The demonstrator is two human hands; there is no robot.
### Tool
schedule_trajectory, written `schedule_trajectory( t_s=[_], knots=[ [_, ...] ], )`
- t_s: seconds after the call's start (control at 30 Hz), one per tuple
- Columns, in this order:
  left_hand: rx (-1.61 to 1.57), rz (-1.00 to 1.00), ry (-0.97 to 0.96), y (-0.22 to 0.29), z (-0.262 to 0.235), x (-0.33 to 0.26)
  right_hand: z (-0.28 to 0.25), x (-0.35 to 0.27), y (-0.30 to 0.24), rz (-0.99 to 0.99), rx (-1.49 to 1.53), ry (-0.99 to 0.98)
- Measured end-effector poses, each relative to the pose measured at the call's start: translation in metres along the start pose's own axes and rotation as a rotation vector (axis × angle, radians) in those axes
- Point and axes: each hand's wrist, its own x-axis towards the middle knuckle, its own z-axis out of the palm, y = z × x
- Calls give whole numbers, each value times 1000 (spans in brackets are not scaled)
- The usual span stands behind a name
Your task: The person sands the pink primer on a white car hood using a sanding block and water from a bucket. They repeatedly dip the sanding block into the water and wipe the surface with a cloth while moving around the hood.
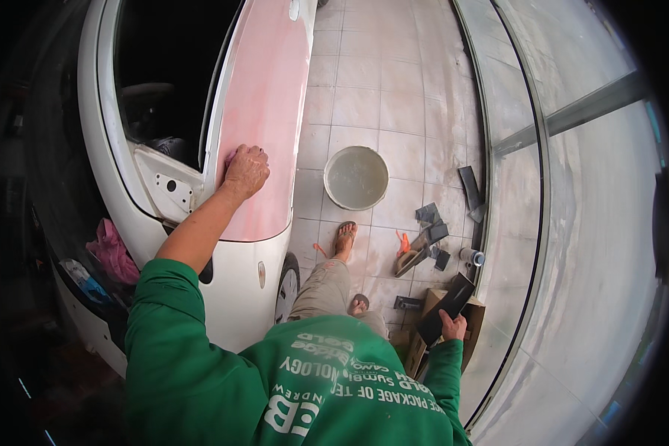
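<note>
My left hand (pixel 247 172) rests on the car door (pixel 264 89), whose outer panel shows dull pink against white edges. Its fingers are curled over a small bit of pink cloth (pixel 230 157), mostly hidden beneath the hand. At the lower right, my right hand (pixel 453 325) grips a stiff black sheet of sandpaper (pixel 444 308) by its lower edge. That sheet is held over an open cardboard box (pixel 474 327), overlapping its top. A round bucket (pixel 356 178) of cloudy water stands on the floor between the car and the glass wall.
Black sandpaper pieces (pixel 469 189) and a sanding block with a handle (pixel 412 260) lie on the tiles (pixel 394 149), near an orange scrap (pixel 403 244) and a can (pixel 472 257). A pink rag (pixel 113 253) sits by the windscreen. Glass panels (pixel 587 223) line the right.
</note>
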Motion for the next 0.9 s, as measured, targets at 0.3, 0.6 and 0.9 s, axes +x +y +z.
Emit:
schedule_trajectory(
  t_s=[0.3, 0.6, 0.9],
  knots=[
    [-366, -193, -112, 182, -64, -266, -3, -114, 139, -77, -14, -223],
    [-659, -448, 161, 288, -105, -486, 11, -149, 305, -163, -480, -333],
    [-628, -564, 266, 302, -129, -640, 43, -199, 237, 3, -15, -302]
  ],
)
